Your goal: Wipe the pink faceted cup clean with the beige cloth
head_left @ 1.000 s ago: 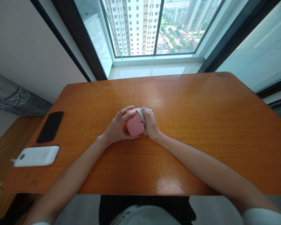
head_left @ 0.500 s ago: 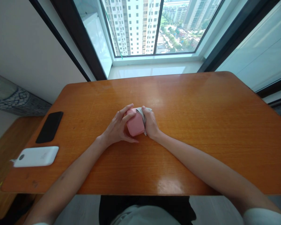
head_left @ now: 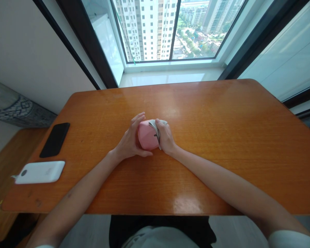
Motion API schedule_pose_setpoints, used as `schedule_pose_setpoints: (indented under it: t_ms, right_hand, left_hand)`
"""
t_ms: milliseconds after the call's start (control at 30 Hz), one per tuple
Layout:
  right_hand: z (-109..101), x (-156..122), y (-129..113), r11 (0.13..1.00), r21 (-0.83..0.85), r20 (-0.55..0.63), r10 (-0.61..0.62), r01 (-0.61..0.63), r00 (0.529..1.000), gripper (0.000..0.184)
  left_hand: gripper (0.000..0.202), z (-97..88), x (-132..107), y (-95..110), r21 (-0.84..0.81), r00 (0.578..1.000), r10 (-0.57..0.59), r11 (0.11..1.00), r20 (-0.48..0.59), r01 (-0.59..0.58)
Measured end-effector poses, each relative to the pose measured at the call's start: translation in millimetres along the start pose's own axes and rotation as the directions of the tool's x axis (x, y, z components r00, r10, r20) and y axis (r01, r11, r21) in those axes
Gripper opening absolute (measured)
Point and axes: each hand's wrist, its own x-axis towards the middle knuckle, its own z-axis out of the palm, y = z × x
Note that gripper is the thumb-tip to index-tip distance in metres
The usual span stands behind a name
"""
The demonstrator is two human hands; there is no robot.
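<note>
A small pink object with rounded corners (head_left: 146,136) is between my hands over the middle of the table. Its exact kind is unclear; a short dark mark shows on its right part. My left hand (head_left: 131,139) curves round its left side, thumb below and fingers above. A pale grey-white cloth (head_left: 155,124) lies against the object's right side. My right hand (head_left: 166,137) closes on this cloth and presses it to the object, thumb on top. The right fingers are mostly hidden behind the cloth.
The brown wooden table (head_left: 209,113) has rounded corners. At its left side lie a black phone (head_left: 55,140) and a white device with a cable (head_left: 40,172), perhaps a power bank. Beyond the far edge is a window (head_left: 170,34).
The pink object has turned between my hands, and its dark mark now shows. My left fingers have shifted from its top face toward its far side. My right hand has barely moved.
</note>
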Motion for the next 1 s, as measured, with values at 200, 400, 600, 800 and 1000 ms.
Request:
schedule_pose_setpoints:
  t_ms: [200,400,600,800,1000]
  right_hand:
    - [0.3,0.0,-0.5,1.0,-0.003,-0.028,-0.005,0.005,1.0,0.062]
    - [0.4,-3.2,-0.4,0.998,-0.044,-0.001,-0.045,0.045,0.999,0.064]
    - [-0.1,1.3,-0.8,1.0,-0.029,-0.011,-0.004,0.003,1.0,0.063]
    - [0.3,-0.2,-1.4,0.998,-0.039,-0.023,-0.04,0.039,0.999,0.064]
    - [1.1,0.7,0.0,1.0,-0.011,-0.03,0.027,-0.028,0.999,0.064]
  left_hand:
    - [0.121,-6.4,4.6,11.5,0.183,0.996,0.094,0.979,0.0,-0.092]
    - [0.108,0.3,6.3,8.1,-0.133,0.992,-0.123,0.983,0.017,0.124]
    - [0.144,-1.4,0.6,-0.8,0.07,0.999,0.034,0.997,-0.001,-0.034]
    - [0.119,-6.0,6.1,13.8,0.1,1.0,0.02,0.995,-0.022,-0.018]
    - [0.126,1.2,3.0,2.2,-0.121,0.991,-0.132,0.984,0.012,0.133]
